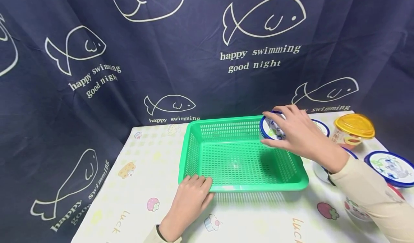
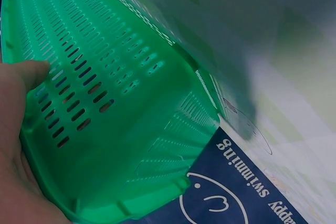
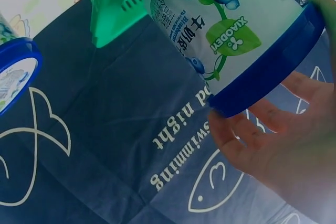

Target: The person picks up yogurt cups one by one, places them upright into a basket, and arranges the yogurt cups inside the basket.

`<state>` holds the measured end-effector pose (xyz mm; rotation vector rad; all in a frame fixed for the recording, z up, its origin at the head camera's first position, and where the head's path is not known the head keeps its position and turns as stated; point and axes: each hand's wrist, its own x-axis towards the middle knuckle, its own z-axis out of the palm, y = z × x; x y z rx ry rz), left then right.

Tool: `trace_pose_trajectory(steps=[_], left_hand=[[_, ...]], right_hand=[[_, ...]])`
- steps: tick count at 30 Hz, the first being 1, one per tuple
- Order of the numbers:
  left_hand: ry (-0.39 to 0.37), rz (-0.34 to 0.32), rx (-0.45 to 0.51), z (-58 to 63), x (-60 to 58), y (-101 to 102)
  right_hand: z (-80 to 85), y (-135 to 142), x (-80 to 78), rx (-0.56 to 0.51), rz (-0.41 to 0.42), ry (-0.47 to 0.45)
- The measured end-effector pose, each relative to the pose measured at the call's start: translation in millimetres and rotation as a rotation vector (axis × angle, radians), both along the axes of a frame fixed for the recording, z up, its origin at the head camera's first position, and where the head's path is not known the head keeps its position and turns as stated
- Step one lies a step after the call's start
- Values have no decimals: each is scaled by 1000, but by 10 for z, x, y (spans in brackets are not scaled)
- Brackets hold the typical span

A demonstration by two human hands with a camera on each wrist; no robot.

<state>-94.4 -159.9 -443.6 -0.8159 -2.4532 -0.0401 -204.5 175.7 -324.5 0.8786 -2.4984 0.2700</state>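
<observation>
A green plastic basket (image 1: 258,188) with slotted walls stands on the table. My left hand (image 1: 193,198) grips its near rim at the left corner; in the left wrist view the thumb lies against the slotted wall. Over the basket's far right corner, my right hand (image 1: 300,137) holds a round plastic tub (image 3: 210,35) by its blue lid (image 3: 273,66), fingers spread around the lid's edge. Blueberries and a green leaf logo are printed on the tub's side. The basket floor (image 1: 236,160) shows bare below it, with a shadow at the right.
Right of the basket stand several more tubs: a yellow-lidded one (image 1: 354,129), a blue-lidded one (image 1: 391,168), and a red-lidded one (image 1: 355,210) partly behind the right sleeve. A patterned cloth (image 1: 129,200) covers the table. A dark blue curtain (image 1: 200,63) hangs behind.
</observation>
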Motion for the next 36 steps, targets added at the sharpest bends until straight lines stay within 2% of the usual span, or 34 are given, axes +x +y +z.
trace_pose_trajectory(steps=[12, 20, 36], left_hand=[[-9, -5, 3, 17, 15, 11], [22, -18, 29, 15, -1, 10], [8, -6, 29, 2, 17, 12]], right_hand=[[-132, -34, -141, 44, 24, -59], [-157, -40, -197, 100, 1, -109], [-330, -111, -329, 140, 55, -173]])
